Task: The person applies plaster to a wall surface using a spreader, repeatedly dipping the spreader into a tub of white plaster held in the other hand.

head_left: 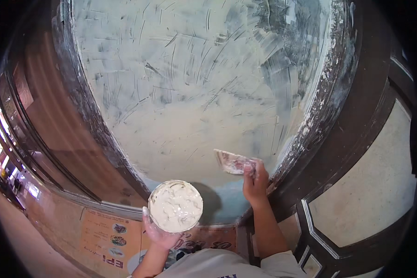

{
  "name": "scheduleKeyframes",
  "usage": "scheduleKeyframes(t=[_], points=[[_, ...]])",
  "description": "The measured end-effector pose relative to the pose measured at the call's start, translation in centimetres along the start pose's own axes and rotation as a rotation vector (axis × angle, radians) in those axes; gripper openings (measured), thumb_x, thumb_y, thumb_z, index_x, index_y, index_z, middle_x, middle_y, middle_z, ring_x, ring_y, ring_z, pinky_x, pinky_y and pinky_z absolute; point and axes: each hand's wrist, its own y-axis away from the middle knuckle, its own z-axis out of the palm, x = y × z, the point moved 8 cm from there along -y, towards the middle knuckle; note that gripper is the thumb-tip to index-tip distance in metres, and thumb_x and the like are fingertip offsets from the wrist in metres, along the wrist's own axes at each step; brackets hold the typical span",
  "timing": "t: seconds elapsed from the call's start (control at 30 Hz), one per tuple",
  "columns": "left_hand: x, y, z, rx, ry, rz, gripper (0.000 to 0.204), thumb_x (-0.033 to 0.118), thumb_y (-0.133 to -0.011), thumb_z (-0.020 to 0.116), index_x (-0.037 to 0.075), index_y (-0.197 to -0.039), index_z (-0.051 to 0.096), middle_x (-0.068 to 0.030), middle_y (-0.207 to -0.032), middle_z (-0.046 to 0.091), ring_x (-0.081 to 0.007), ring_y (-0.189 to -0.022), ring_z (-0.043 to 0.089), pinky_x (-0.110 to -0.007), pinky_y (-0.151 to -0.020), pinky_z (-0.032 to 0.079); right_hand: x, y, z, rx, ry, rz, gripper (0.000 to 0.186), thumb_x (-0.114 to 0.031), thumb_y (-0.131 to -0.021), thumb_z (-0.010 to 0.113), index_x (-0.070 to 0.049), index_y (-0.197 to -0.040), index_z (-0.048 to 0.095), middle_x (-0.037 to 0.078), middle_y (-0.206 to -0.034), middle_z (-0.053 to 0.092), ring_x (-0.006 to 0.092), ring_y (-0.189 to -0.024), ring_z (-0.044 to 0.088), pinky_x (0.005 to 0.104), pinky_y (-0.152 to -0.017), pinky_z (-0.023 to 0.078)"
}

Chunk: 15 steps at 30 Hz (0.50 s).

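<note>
My left hand (161,235) is wrapped round the near side of a round tub of white putty (176,206), held up in front of me with its contents showing. White smears cover the fingertips. In my right hand (256,183) is a putty knife (235,163), its flat blade coated with whitish paste and pointing left. Thumb and fingers close over the blade's right end, hiding any handle. The blade is close to the lower part of a wall panel (185,125) coated in patchy white putty with dark streaks; whether it touches cannot be made out.
Dark, putty-spattered frame edges (326,88) border the panel on both sides. A dark moulded panel with pale insets (366,180) stands at right. Flattened printed cardboard (107,236) lies on the floor at lower left. Dark railings (32,134) run along the far left.
</note>
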Motion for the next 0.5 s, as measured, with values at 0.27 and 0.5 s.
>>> scheduleKeyframes(t=[0.27, 0.5], points=[[1.0, -1.5, 1.7, -0.119, -0.264, -0.035, 0.088, 0.073, -0.089, 0.042, 0.022, -0.158, 0.022, -0.0143, -0.162, 0.020, -0.0470, -0.144, 0.027, -0.077, -0.102, 0.032, 0.8, 0.9, 1.6, -0.236, -0.758, 0.568, 0.027, -0.020, -0.100, 0.054, -0.002, -0.120, 0.049, 0.004, -0.091, 0.063, 0.0084, -0.065, 0.056, 0.0239, -0.051, 0.045], [1.7, -2.4, 2.5, -0.139, -0.089, 0.022, 0.084, 0.071, -0.091, 0.039, 0.020, -0.157, 0.026, -0.0109, -0.162, 0.024, -0.0390, -0.145, 0.029, -0.064, -0.114, 0.028, -0.4, 2.2, 2.9, -0.503, -0.725, 0.652, 0.027, -0.011, -0.096, 0.057, 0.000, -0.120, 0.055, 0.004, -0.099, 0.066, 0.0083, -0.078, 0.060, 0.0244, -0.062, 0.048]])
